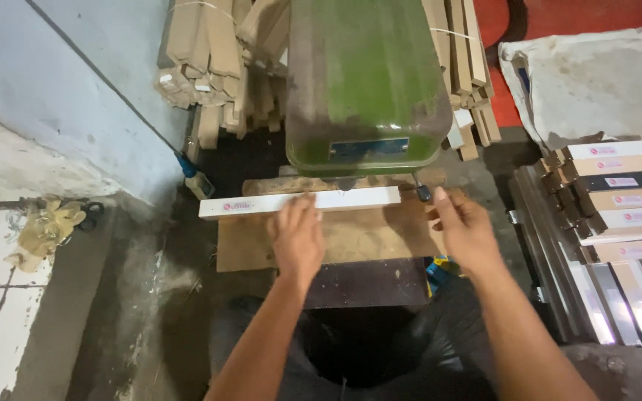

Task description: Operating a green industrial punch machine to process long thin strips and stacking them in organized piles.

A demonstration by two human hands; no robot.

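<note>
Nearest the camera, two bare forearms rise from the lower edge of the view over a dark lap and a dark front panel below the work surface. The left hand point(296, 236) lies flat and spread, palm down, on the brown wooden tabletop point(243, 249), its fingertips touching the near edge of a long white strip point(299, 202) that lies crosswise; it presses on the strip and grips nothing. The right hand point(467, 226) hovers open just past the strip's right end, fingers loosely extended and holding nothing, with a small dark knob point(423, 194) of the machine just beside its fingertips. The strip's left end overhangs the tabletop's left edge, while its right end stops short of the right hand. Just behind the strip a wooden backing rail point(284, 185) runs parallel to it, and above that looms the green machine head point(365, 82), covering the strip's middle from behind. Left of the tabletop the grey concrete floor point(124, 260) lies open, with a crumpled yellowish rag point(44, 226) farther left. On the right, a stack of white, tan and dark strips point(622, 200) sits near the right forearm, leaving only a narrow gap. At the far side, bundles of tan wooden strips point(213, 56) lean behind the machine.
</note>
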